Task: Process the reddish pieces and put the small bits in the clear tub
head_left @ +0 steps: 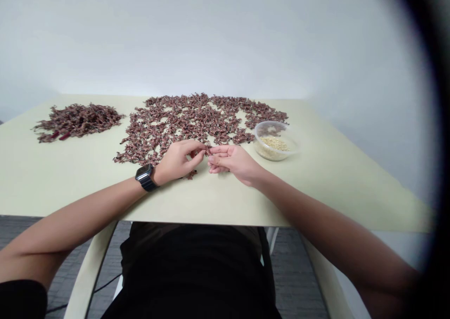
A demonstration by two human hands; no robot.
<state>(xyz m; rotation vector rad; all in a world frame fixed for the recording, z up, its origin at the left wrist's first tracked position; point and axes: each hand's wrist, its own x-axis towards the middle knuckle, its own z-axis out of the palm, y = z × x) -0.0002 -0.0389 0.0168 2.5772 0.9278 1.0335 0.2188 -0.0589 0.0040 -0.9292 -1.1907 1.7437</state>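
My left hand [181, 159], with a watch on its wrist, pinches a small dried reddish-brown piece [207, 151] between thumb and fingers. Facing it, my right hand [234, 162] has its fingers curled, and the fingertips meet the same piece. Its thumb lies against the fingers; whether it grips anything more is too small to make out. Below my left fingers lies a loose bit [191, 174] of the same dried stuff. A wide spread of shrivelled reddish-brown pieces [190, 122] covers the table just beyond both hands.
Right of the spread stands a clear plastic bowl [297, 145] with pale yellow seed-like bits [276, 144] inside. A denser heap [82, 119] of similar dried pieces, with some dark red ones at its front, lies at left. The pale table [333, 178] backs onto a white wall.
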